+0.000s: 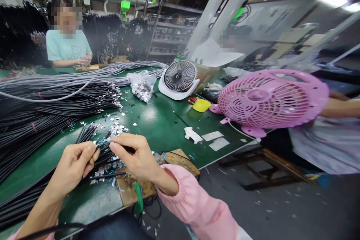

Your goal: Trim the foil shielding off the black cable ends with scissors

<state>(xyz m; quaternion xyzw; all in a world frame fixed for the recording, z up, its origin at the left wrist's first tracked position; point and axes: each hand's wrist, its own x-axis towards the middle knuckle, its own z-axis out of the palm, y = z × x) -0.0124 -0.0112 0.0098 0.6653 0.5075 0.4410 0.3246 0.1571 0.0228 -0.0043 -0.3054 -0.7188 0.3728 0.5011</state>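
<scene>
My left hand (71,165) is closed around a black cable (97,147) close to its end. Thumb and forefinger of my right hand (139,154) pinch the pale, stripped tip (107,140) of that same cable; the fine detail there is too small to make out. Beneath both hands, more black cables lie among silvery foil scraps (115,129) and small blue bits. A worn wooden board (132,187) with a green clamp-like piece (138,197) sits at the table edge under my right wrist.
Bundles of black cables (56,110) and grey cables (120,68) cover the left of the green table (157,127). Beyond are a bag of metal parts (143,87), a small white fan (180,78) and a large pink fan (267,99). A co-worker (69,47) sits opposite; another person's arm (343,108) shows right.
</scene>
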